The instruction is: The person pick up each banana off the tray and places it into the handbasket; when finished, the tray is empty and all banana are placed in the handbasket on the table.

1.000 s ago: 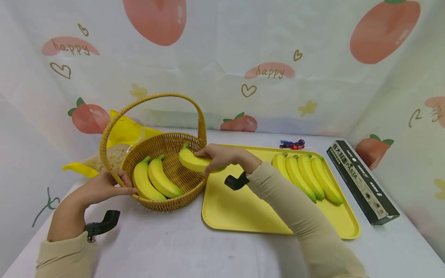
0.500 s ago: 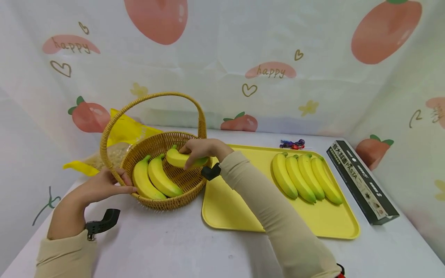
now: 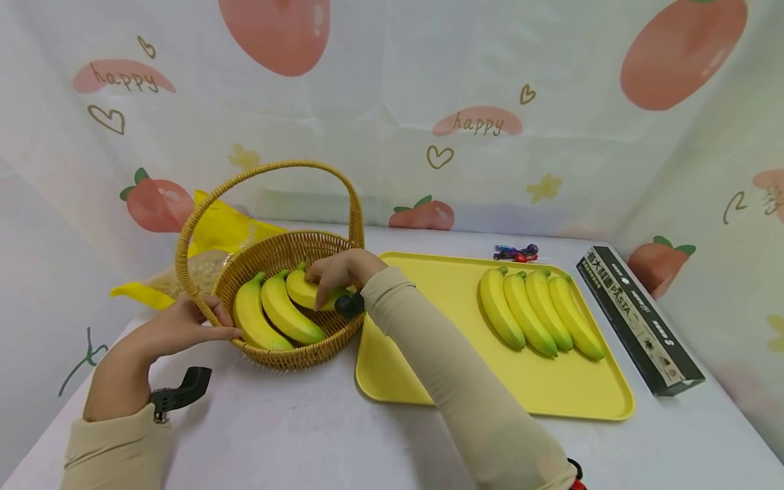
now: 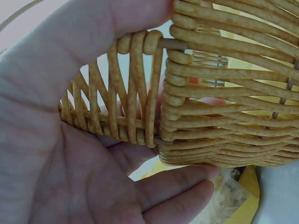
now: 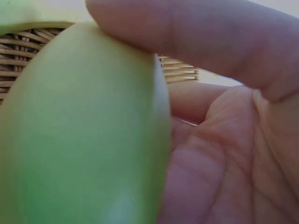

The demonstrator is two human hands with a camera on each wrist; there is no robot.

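Note:
A wicker basket (image 3: 288,358) with a tall arched handle stands on the left of the table. At its left side my left hand (image 3: 184,325) grips the rim and the foot of the handle; the left wrist view shows the thumb and fingers around the weave (image 4: 135,93). Inside the basket, my right hand (image 3: 343,269) holds a banana (image 3: 300,289) between thumb and fingers, close beside two other bananas (image 3: 284,313). The held banana's green end (image 5: 88,140) fills much of the right wrist view. Whether it touches the basket's bottom is hidden.
A yellow tray (image 3: 404,381) right of the basket bears several bananas (image 3: 533,313) in a row. Beyond its right edge lies a black pasta box (image 3: 640,320). Wrapped lollipops (image 3: 516,254) lie behind the tray, and a yellow bag (image 3: 226,228) behind the basket.
My right hand has carried the banana left from over the basket's right rim and lowered it into the basket, next to the other two. The left hand has stayed on the basket.

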